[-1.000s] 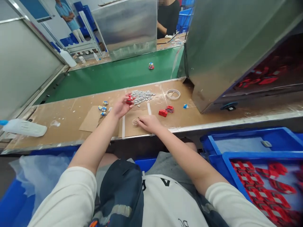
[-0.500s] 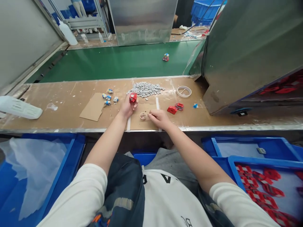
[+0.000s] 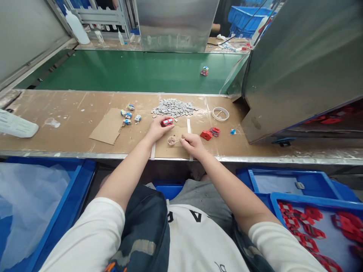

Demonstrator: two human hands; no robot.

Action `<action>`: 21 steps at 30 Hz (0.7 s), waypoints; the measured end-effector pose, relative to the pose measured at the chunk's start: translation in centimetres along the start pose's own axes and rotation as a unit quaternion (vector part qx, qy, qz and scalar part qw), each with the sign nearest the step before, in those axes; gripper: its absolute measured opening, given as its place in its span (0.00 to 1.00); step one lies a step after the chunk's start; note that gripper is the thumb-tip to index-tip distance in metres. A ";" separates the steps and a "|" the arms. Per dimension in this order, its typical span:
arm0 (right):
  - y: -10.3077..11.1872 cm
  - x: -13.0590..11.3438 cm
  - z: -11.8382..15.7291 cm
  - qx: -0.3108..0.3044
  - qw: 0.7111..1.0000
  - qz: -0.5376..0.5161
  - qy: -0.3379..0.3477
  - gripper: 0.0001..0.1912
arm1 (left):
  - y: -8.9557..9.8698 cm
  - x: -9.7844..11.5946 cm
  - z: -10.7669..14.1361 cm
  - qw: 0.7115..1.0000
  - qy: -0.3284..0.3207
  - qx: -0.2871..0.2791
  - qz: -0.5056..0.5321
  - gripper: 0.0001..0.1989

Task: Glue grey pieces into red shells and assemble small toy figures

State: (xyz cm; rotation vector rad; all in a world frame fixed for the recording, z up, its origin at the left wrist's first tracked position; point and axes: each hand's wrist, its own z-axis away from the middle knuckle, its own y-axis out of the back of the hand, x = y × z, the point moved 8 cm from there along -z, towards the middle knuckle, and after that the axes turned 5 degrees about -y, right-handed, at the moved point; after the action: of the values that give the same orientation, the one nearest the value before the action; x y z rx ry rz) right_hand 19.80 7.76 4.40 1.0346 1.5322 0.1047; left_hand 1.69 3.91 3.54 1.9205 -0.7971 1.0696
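My left hand [image 3: 157, 129] is closed on a small red toy car body [image 3: 167, 122], its side with pale windows turned up. Between the thumb and fingers of my right hand [image 3: 193, 144] is a thin stick [image 3: 178, 141]. Its far end reaches the little round cup [image 3: 171, 141] standing on the cardboard. Whether the tip dips into the cup's contents is too small to tell. Beyond my hands lies a heap of small grey pieces [image 3: 176, 107]. Two more red car bodies [image 3: 206, 135] rest to the right of my right hand.
Several blue-and-white small parts [image 3: 128, 115] lie by a cardboard sheet [image 3: 107, 126] on the left. A tape roll [image 3: 220, 113] sits at the back right. Beyond runs a green belt [image 3: 119, 71] carrying one assembled toy [image 3: 204, 71]. Blue trays [image 3: 273, 200] flank my lap; a metal housing [image 3: 283, 75] stands right.
The red car body in my left hand has turned and shifted slightly right and nearer. My right hand and the stick have moved a little right. The view has shifted slightly.
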 end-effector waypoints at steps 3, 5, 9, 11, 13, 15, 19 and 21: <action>0.2 0.2 0.1 0.009 1.000 -0.009 -0.009 0.21 | 0.0 -0.1 0.0 1.000 0.013 -0.002 -0.011 0.20; 0.5 0.2 0.1 0.022 0.999 -0.021 -0.010 0.21 | -0.1 0.0 0.0 1.000 0.008 -0.004 -0.010 0.20; 1.6 0.9 -0.2 0.091 0.993 -0.073 -0.031 0.23 | -0.4 0.3 0.1 0.999 -0.025 -0.024 -0.034 0.18; 2.0 1.5 -0.8 0.131 0.985 -0.098 -0.053 0.24 | -0.6 0.3 0.1 0.997 -0.037 -0.038 -0.064 0.18; 2.0 1.8 -1.6 0.154 0.980 -0.104 -0.065 0.24 | -0.8 0.2 0.0 0.993 -0.044 -0.051 -0.094 0.18; 1.7 1.9 -2.6 0.164 0.980 -0.093 -0.065 0.25 | -0.9 0.2 -0.2 0.990 -0.050 -0.061 -0.119 0.17; 1.1 1.7 -3.8 0.171 0.981 -0.073 -0.051 0.25 | -0.9 0.2 -0.3 0.985 -0.061 -0.066 -0.148 0.15; 1.0 1.7 -3.9 0.175 0.981 -0.072 -0.046 0.24 | -1.0 0.3 -0.3 0.984 -0.064 -0.068 -0.150 0.14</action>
State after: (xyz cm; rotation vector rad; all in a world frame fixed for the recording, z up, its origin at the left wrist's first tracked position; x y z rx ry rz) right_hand 17.34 11.31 4.78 1.1803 1.5682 -0.3221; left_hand 2.49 4.65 3.56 1.9309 -0.6071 0.6979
